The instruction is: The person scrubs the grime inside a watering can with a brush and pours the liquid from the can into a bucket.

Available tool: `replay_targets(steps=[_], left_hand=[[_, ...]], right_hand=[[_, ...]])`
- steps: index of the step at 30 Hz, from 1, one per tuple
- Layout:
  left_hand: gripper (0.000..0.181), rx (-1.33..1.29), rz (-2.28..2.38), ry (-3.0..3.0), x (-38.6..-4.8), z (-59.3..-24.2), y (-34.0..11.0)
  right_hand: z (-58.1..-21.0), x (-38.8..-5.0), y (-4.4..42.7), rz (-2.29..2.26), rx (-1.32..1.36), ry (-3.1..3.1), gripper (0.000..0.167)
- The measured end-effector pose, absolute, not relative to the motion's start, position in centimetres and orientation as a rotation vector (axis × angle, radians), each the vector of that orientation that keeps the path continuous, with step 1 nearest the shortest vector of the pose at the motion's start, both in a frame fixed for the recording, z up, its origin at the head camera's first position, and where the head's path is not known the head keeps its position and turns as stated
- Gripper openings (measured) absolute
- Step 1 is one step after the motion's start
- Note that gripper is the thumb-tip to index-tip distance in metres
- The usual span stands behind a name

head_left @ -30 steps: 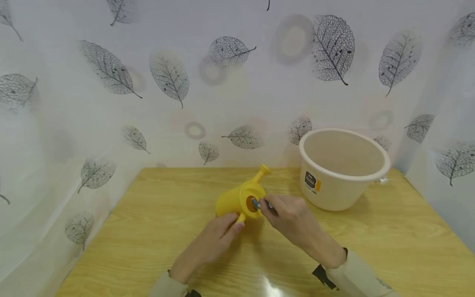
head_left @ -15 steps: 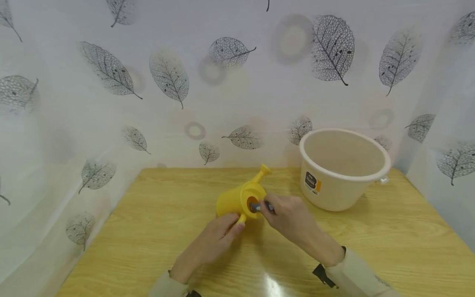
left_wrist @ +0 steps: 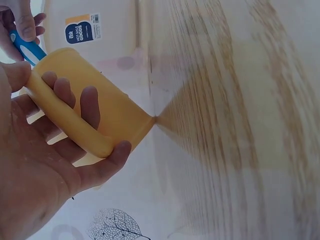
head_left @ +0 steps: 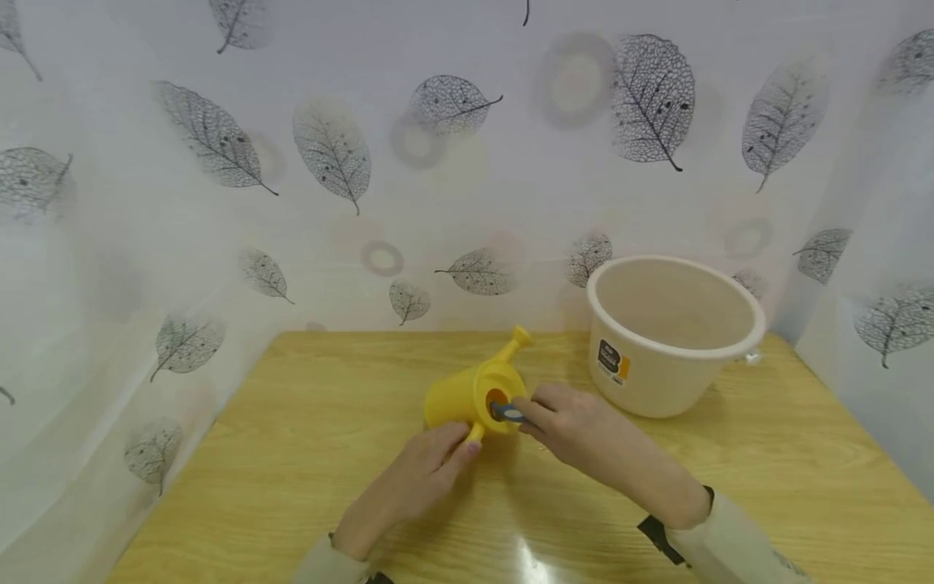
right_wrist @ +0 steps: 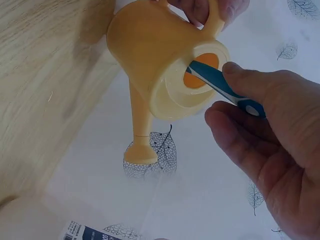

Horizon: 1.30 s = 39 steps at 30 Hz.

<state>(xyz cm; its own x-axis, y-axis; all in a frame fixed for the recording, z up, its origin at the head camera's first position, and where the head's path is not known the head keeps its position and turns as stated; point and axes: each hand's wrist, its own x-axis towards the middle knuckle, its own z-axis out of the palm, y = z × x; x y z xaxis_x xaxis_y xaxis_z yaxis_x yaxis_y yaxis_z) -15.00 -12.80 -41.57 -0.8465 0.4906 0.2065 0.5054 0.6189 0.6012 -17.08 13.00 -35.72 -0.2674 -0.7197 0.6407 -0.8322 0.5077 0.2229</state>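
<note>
A yellow watering can (head_left: 451,396) lies tilted on the table, its round opening turned toward the right hand and its spout pointing to the back. The left hand (head_left: 417,474) grips its handle, fingers curled round it in the left wrist view (left_wrist: 65,117). A blue and white handle (right_wrist: 225,86) reaches into the opening; its far end is hidden inside the can. Thumb and fingers of the right hand (head_left: 587,434) hold the outer part of this blue tool.
A large cream bucket (head_left: 657,381) with a label stands at the back right of the wooden table (head_left: 292,438). Behind and at both sides hangs a white sheet (head_left: 467,195) printed with grey leaves.
The right hand has shifted slightly to the right and changed its angle on the blue tool, so more of the handle shows outside the opening. The left hand and can have barely moved.
</note>
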Motion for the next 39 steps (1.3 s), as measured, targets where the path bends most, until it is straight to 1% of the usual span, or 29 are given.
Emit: replay_targets(steps=[1, 2, 4, 5, 6, 9, 11, 14, 15, 16, 18, 19, 26, 31, 36, 39], left_hand=[[0.029, -0.86, -1.06, -2.807, -15.0, -41.6, -12.8], [0.029, -0.859, -1.063, -2.807, -15.0, -41.6, -12.8], [0.029, -0.86, -1.064, -2.804, -15.0, -41.6, -12.9], [0.029, -0.862, -1.065, -2.802, -15.0, -41.6, -12.9], [0.029, -0.863, -1.066, -2.802, -15.0, -41.6, -12.9], [0.029, -0.865, -1.071, -2.804, -15.0, -41.6, -12.9], [0.029, -0.862, -1.081, -2.812, -15.0, -41.5, -12.9], [0.03, -0.853, -1.09, -2.819, -15.0, -41.5, -12.9], [0.03, -0.849, -1.09, -2.823, -14.9, -41.5, -12.9], [0.03, -0.845, -1.09, -2.826, -14.9, -41.5, -12.9], [0.03, -0.842, -1.09, -2.827, -14.9, -41.5, -12.9], [0.03, -0.842, -1.089, -2.828, -14.9, -41.5, -12.9], [0.028, -0.868, -1.076, -2.808, -14.9, -41.6, -12.9], [0.028, -0.871, -1.086, -2.804, -15.0, -41.6, -13.0], [0.028, -0.878, -1.089, -2.796, -14.9, -41.6, -13.0], [0.028, -0.884, -1.088, -2.796, -15.0, -41.5, -13.0]], right_hand=[[-35.7, -17.1, 13.0, 0.199, 1.274, -2.046, 0.035], [-35.6, -17.1, 13.1, 0.196, 1.282, -2.044, 0.032], [-35.6, -17.1, 13.1, 0.202, 1.293, -2.027, 0.021], [-35.6, -17.1, 13.1, 0.209, 1.298, -2.013, 0.019], [-35.5, -17.1, 13.1, 0.219, 1.302, -1.998, 0.021], [-35.3, -17.1, 12.9, 0.229, 1.292, -1.949, 0.035], [-35.0, -17.1, 12.9, 0.229, 1.28, -1.928, 0.034], [-34.5, -17.1, 12.9, 0.241, 1.274, -1.934, 0.015], [-34.3, -17.0, 12.9, 0.245, 1.275, -1.944, 0.011], [-34.2, -17.0, 13.0, 0.249, 1.276, -1.954, 0.01], [-34.1, -17.0, 13.0, 0.262, 1.276, -1.982, 0.019], [-34.1, -17.0, 13.0, 0.26, 1.27, -1.99, 0.02], [-34.8, -17.1, 12.7, 0.233, 1.22, -2.055, 0.02], [-34.5, -17.3, 12.6, 0.203, 1.176, -2.035, 0.015], [-33.8, -17.4, 12.6, 0.215, 1.16, -2.01, 0.029], [-33.8, -17.4, 12.6, 0.246, 1.16, -2.009, 0.034]])
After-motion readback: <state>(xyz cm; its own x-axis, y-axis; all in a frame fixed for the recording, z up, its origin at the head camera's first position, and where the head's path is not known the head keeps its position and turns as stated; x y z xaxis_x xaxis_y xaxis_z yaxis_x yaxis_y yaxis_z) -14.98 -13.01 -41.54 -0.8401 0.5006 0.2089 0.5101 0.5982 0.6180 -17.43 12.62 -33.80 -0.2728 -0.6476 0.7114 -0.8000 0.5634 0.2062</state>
